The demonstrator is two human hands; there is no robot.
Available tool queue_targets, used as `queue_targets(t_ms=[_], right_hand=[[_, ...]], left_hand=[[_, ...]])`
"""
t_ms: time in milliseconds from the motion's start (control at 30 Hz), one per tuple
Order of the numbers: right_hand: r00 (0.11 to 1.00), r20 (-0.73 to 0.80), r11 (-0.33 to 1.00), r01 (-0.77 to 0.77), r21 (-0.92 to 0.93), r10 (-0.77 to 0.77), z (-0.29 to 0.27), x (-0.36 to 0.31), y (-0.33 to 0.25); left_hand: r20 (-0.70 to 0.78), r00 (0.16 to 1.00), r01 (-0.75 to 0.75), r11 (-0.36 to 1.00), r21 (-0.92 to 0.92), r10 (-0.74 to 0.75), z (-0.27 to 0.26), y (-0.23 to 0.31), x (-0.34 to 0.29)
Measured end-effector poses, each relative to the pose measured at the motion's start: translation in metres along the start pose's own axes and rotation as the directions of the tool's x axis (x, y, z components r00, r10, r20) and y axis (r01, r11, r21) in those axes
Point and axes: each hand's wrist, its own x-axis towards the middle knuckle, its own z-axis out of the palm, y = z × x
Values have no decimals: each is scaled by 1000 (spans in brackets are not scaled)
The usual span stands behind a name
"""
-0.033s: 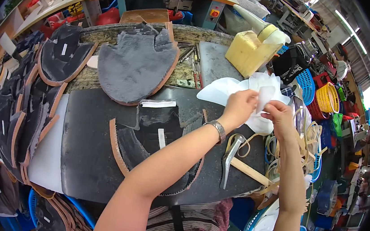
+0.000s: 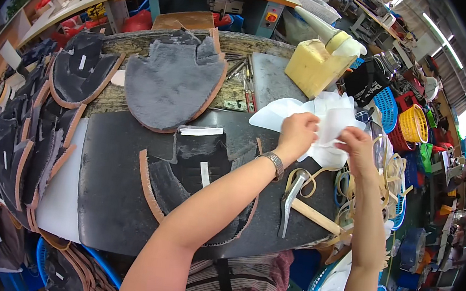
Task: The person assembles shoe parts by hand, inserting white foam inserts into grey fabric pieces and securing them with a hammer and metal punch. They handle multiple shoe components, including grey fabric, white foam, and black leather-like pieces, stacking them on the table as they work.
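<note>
My left hand [image 2: 299, 132] is closed with its fingertips at the left edge of a thin white piece [image 2: 330, 124]. Pinched at the opposite edge, my right hand [image 2: 359, 148] holds the same piece. Beneath and behind it lie more white curved pieces [image 2: 275, 113], fanned out in a loose pile. Below my left forearm, a dark shoe upper [image 2: 189, 158] with a tan edge lies on the black work surface, partly hidden by the arm. A hammer [image 2: 295, 189] with a metal head and wooden handle rests nearer me, between my forearms.
A grey fleecy upper [image 2: 172, 82] lies farther back; dark uppers [image 2: 34, 141] are heaped on the left. A yellowish container [image 2: 315, 69] stands behind the white pile. Pale straps [image 2: 394, 179] hang at the right edge. Baskets, one blue [image 2: 384, 107], stand beyond.
My hands have drawn slightly apart, and the white piece between them now shows broader and flatter. The uppers and hammer appear unmoved.
</note>
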Motion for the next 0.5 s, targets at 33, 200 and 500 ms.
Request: queue_targets(t_ms=[33,200,500], right_hand=[[989,-135,998,59,-29,-63,-11,0,-7],[920,-224,900,224,-374,-322,-57,-13,-35],[943,74,847,323,-422,-323,9,-22,-7]], left_hand=[[-160,987,18,998,57,-8,-1,-21,9],[-179,959,-167,946,277,221,-4,-20,6],[124,920,-392,848,356,373,-1,9,-15]])
